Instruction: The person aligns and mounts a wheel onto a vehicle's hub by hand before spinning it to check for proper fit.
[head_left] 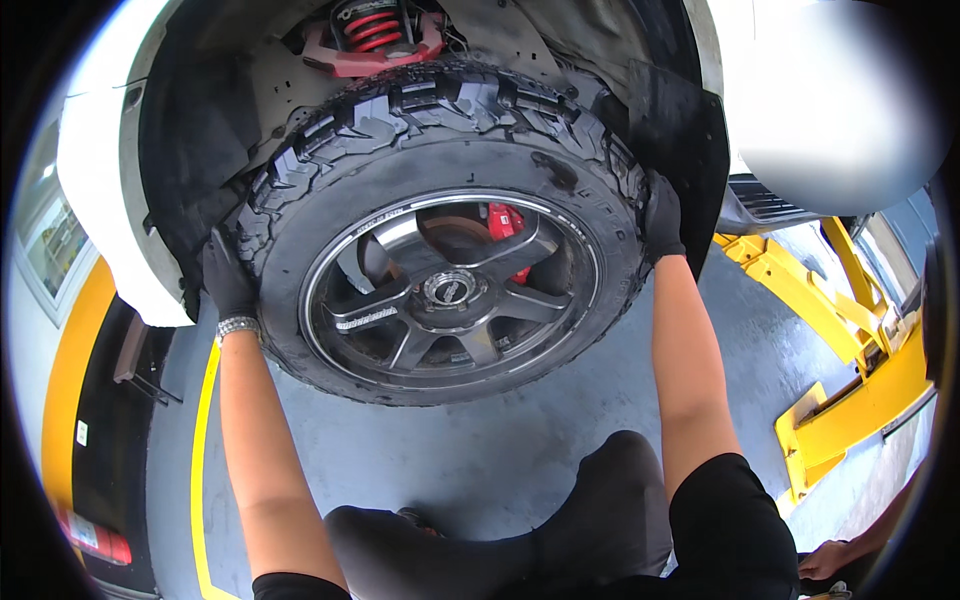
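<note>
A large off-road wheel with a chunky black tyre and a dark six-spoke rim stands in the wheel arch of a white vehicle. My left hand, in a dark glove, presses against the tyre's left side, a metal-banded watch at its wrist. On the opposite side, my right hand, gloved too, lies along the tread. Both hands grip the tyre between them, though their fingertips are partly hidden behind it. Through the spokes show a red brake caliper and a brake disc. Lug nuts cannot be made out clearly.
Above the tyre are a red coil spring and a red suspension arm. A yellow lift arm stands at the right. Another person's hand appears at lower right. A yellow line runs along the grey floor at left.
</note>
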